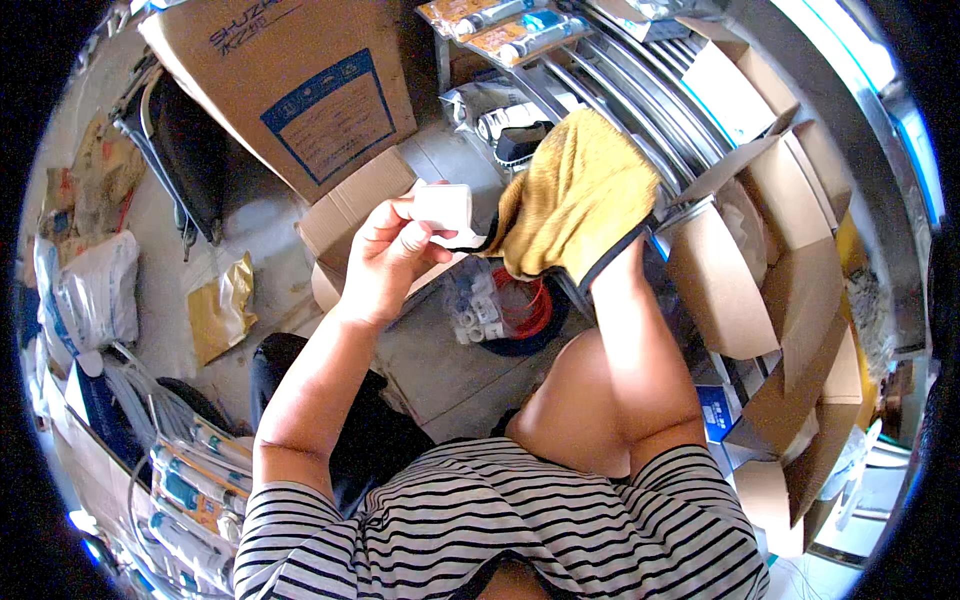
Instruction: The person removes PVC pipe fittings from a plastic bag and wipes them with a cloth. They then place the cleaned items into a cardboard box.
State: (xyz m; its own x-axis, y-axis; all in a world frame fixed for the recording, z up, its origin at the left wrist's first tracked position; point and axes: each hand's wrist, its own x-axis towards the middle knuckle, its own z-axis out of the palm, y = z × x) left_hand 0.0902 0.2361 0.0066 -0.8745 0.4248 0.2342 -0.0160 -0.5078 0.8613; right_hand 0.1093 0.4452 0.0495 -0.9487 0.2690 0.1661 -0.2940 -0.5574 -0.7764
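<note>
My left hand (pixel 401 244) holds a small white plastic fitting (pixel 442 207), with a thin white flap below it between thumb and fingers. A yellow cloth with a black edge (pixel 581 187) covers my right hand (pixel 574 199) down to the wrist. One corner of the cloth reaches across to the fingers of my left hand. The fingers of my right hand are hidden beneath the cloth. Below both hands, red tubing (pixel 529 304) lies coiled on the floor beside a clear bag of small white fittings (pixel 478 311).
Large cardboard box (pixel 300 90) stands ahead on the left, an open carton (pixel 360 187) against it. Metal rails (pixel 622 82) run along the right, with clear-bodied cylinders on a board (pixel 517 30). Open cartons (pixel 795 300) fill the right side. A gold envelope (pixel 221 307) lies on the floor.
</note>
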